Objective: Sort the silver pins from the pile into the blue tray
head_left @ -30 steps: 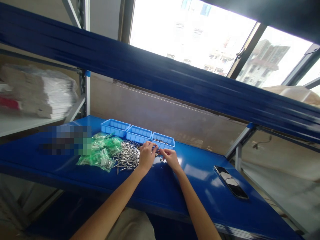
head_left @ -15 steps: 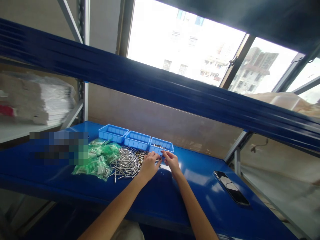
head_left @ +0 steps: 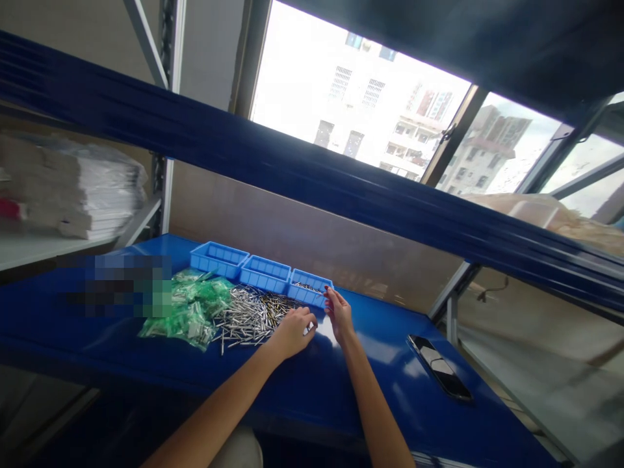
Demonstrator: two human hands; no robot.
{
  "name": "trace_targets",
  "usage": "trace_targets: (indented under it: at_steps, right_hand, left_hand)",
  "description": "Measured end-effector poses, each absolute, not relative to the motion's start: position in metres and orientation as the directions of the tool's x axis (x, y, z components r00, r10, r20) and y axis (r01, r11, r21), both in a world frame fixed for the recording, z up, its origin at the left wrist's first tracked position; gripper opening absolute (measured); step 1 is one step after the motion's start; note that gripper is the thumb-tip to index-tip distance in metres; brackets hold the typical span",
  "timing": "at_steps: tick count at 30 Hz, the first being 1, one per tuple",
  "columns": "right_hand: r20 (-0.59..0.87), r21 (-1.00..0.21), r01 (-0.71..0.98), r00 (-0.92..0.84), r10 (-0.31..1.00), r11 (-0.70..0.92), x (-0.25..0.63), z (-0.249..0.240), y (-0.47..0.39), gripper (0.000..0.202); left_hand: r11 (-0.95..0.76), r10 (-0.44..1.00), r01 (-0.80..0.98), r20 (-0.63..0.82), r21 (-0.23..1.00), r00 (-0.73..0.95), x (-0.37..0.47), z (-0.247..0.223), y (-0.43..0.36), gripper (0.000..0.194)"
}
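My right hand (head_left: 340,314) is raised at the front right corner of the right-hand blue bin (head_left: 308,296). Its thumb and fingers are pinched on a thin metal pin, mostly hidden by the fingertips. Several dark and silvery metal pieces lie inside that bin. My left hand (head_left: 294,333) hovers low at the right edge of a heap of loose metal pins (head_left: 246,318). The left fingers are curled, with a gap showing between thumb and forefinger and nothing visible in it. Some pins at the heap's right side look darker or brassy.
Two more blue bins, the middle bin (head_left: 264,282) and the left bin (head_left: 218,265), stand in a row at the back. Green plastic bags (head_left: 192,315) lie left of the heap. A phone (head_left: 439,368) rests on the blue table (head_left: 312,390). A shelf beam (head_left: 292,168) crosses above.
My hands have moved apart. The right hand has risen toward the right-hand bin's corner with the pin, while the left hand has dropped slightly and its fingers have loosened. The view has shifted slightly.
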State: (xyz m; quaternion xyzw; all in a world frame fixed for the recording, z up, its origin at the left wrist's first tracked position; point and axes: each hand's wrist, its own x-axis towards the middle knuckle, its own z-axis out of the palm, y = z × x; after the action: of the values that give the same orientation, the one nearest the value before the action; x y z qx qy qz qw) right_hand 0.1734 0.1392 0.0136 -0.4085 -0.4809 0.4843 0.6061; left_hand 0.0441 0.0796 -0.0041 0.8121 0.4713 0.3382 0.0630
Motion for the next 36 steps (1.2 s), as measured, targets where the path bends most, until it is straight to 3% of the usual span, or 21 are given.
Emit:
trace_targets:
  at_steps: [4,8,13,19,27,33,36]
  right_hand:
    - [0.199,-0.974,-0.125,-0.059,0.978,0.190,0.168,0.014,0.138,0.049]
    - [0.241,-0.960,0.140,-0.032,0.970,0.243,0.171,0.008,0.142,0.040]
    - [0.397,-0.762,0.546,-0.032,0.917,0.349,0.174,0.006,0.138,0.026]
    - [0.363,-0.573,0.749,-0.133,0.922,0.333,0.174,0.012,0.122,0.024]
    - [0.239,-0.490,0.814,-0.218,0.946,0.311,0.178,0.017,0.115,0.033]
    - [0.195,-0.472,0.834,-0.217,0.956,0.286,0.181,0.017,0.117,0.032]
    - [0.192,-0.459,0.849,-0.193,0.962,0.262,0.181,0.015,0.118,0.029]
  left_hand:
    - [-0.548,0.805,0.732,0.493,0.403,0.331,0.044,-0.003,0.080,0.017]
    - [-0.533,0.789,0.757,0.544,0.377,0.284,0.041,0.000,0.080,0.017]
    - [-0.317,0.785,0.843,0.619,0.436,-0.025,0.031,0.008,0.081,0.019]
    - [-0.101,0.783,0.907,0.596,0.408,-0.180,0.018,0.005,0.085,0.018]
    - [-0.167,0.820,0.880,0.558,0.444,-0.126,0.018,0.006,0.086,0.017]
    - [-0.490,0.828,0.734,0.515,0.470,0.222,0.020,0.008,0.084,0.013]
    - [-0.542,0.815,0.705,0.490,0.457,0.310,0.021,0.009,0.081,0.013]
